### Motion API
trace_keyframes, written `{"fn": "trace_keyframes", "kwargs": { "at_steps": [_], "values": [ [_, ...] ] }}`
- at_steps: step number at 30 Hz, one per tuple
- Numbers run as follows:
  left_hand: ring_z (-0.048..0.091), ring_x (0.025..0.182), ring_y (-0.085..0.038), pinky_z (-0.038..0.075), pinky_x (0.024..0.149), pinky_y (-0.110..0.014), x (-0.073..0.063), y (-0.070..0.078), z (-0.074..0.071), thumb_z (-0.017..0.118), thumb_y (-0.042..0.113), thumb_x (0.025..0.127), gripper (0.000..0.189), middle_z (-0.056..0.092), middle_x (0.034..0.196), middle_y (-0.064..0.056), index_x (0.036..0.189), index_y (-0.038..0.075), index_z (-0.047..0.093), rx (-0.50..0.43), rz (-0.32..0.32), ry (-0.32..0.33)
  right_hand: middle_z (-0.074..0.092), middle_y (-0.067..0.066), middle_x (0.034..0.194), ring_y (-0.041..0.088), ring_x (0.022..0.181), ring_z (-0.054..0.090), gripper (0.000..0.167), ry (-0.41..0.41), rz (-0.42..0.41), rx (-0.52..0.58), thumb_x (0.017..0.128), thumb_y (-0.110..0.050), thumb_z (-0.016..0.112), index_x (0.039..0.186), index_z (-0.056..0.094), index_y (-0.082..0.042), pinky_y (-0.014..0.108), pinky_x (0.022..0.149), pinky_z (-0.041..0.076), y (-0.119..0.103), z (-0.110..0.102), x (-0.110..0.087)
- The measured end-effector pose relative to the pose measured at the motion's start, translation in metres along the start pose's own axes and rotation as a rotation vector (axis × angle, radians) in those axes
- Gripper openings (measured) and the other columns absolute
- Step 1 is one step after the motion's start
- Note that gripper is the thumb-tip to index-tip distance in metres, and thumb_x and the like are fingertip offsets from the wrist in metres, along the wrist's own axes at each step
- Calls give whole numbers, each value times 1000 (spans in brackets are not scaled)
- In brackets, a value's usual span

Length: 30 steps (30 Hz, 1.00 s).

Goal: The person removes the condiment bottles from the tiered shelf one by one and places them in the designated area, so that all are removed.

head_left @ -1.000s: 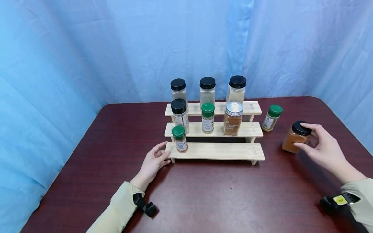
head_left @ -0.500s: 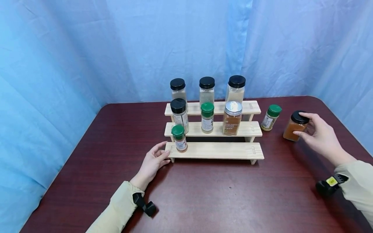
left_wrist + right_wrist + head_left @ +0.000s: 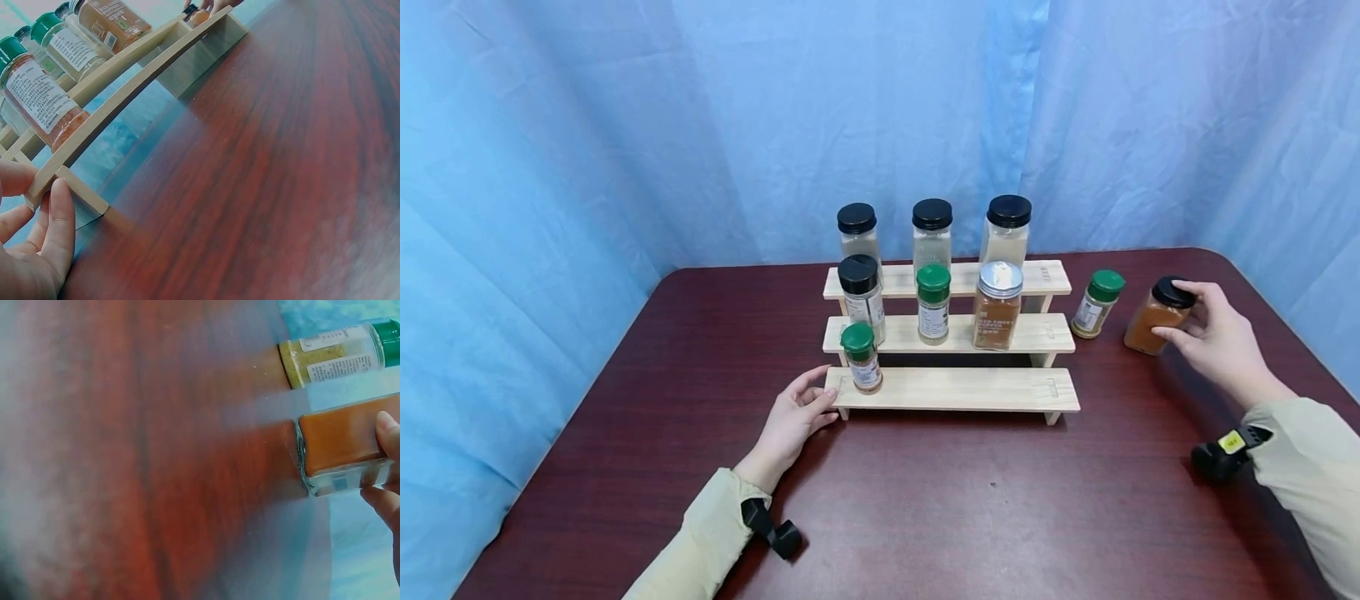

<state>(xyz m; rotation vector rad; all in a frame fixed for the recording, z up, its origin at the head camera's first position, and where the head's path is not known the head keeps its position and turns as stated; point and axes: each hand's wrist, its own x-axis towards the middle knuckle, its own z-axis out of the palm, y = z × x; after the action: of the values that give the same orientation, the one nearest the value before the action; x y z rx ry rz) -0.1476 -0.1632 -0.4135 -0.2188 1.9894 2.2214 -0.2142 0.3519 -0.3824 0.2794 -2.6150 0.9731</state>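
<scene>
At the right of the head view, my right hand (image 3: 1221,343) pinches a spice jar (image 3: 1148,327) between thumb and fingers. The jar has a black lid and orange-brown powder; whether its base touches the table I cannot tell. Just left of it stands a green-lidded spice shaker (image 3: 1092,315), whose yellowish contents (image 3: 312,361) show in the right wrist view. My left hand (image 3: 790,425) grips the left end of the lowest step of a wooden three-step rack (image 3: 970,390), with fingers (image 3: 60,215) under the board. A green-capped shaker (image 3: 867,373) with reddish contents stands beside that hand.
On the middle step are a black-capped shaker (image 3: 867,310), a green-capped shaker (image 3: 933,319) and a silver-lidded jar (image 3: 996,321). Several black-lidded jars (image 3: 1006,243) line the top step. Blue curtains (image 3: 850,108) hang behind the dark red table (image 3: 970,500).
My right hand has moved the black-lidded jar toward the back of the table, then slightly left, nearer the green-lidded shaker. The left hand stays at the rack's end.
</scene>
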Motion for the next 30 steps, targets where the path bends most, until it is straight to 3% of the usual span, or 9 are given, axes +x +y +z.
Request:
{"fn": "trace_keyframes", "kwargs": {
  "at_steps": [5, 7, 8, 10, 12, 15, 17, 30],
  "values": [
    [55, 70, -2, 53, 66, -16, 0, -1, 0, 53, -1, 93, 50, 56, 78, 6, 141, 1, 38, 4, 4, 1, 46, 37, 126, -30, 97, 31, 67, -37, -34, 12, 85, 5, 65, 141, 29, -3, -9, 77, 30, 4, -1, 6],
    [55, 70, -2, 53, 66, -17, 0, -1, 0, 53, -1, 93, 50, 55, 78, 6, 141, 1, 38, 9, 2, 2, 46, 37, 126, -20, 106, 43, 68, -47, -53, -11, 83, 6, 67, 139, 30, -1, -9, 76, 29, 5, -1, 9],
    [55, 70, -2, 53, 67, -17, 0, -1, 0, 53, -1, 93, 50, 55, 78, 6, 141, 1, 38, 12, 2, 4, 47, 36, 126, -9, 111, 51, 67, -47, -68, -30, 81, 8, 68, 137, 32, 1, -10, 74, 28, 4, -1, 11],
    [55, 70, -2, 53, 67, -17, 0, -1, 0, 54, -1, 93, 50, 55, 79, 6, 141, 2, 38, 18, 2, 6, 47, 35, 123, 20, 112, 59, 66, -47, -98, -81, 78, 11, 69, 134, 35, 5, -1, 77, 43, 4, -1, 14],
    [55, 70, -2, 53, 67, -17, 0, -1, -1, 54, -1, 93, 50, 55, 79, 6, 141, 2, 38, 19, 1, 6, 47, 34, 121, 47, 101, 55, 65, -42, -122, -137, 76, 12, 71, 132, 37, 7, 22, 79, 54, 3, -1, 17],
    [55, 70, -2, 53, 67, -17, 0, -1, 0, 53, -1, 94, 50, 55, 79, 6, 141, 2, 38, 17, 2, 1, 44, 34, 118, 53, 98, 52, 63, -45, -127, -175, 76, 13, 70, 131, 38, 10, 57, 78, 44, 2, -2, 19],
    [55, 70, -2, 53, 67, -17, 1, -1, 0, 53, -1, 94, 50, 55, 79, 6, 141, 1, 37, 13, 3, -1, 43, 35, 118, 53, 98, 51, 63, -49, -118, -184, 76, 13, 69, 131, 37, 10, 63, 77, 42, 1, -1, 20],
    [55, 70, -2, 53, 67, -17, 1, -1, 0, 53, -1, 94, 50, 55, 78, 7, 141, 1, 37, 1, 6, -7, 40, 37, 124, 58, 103, 48, 63, -93, -51, -164, 78, 13, 67, 132, 34, 11, 65, 80, 42, -2, -4, 27]
  ]
}}
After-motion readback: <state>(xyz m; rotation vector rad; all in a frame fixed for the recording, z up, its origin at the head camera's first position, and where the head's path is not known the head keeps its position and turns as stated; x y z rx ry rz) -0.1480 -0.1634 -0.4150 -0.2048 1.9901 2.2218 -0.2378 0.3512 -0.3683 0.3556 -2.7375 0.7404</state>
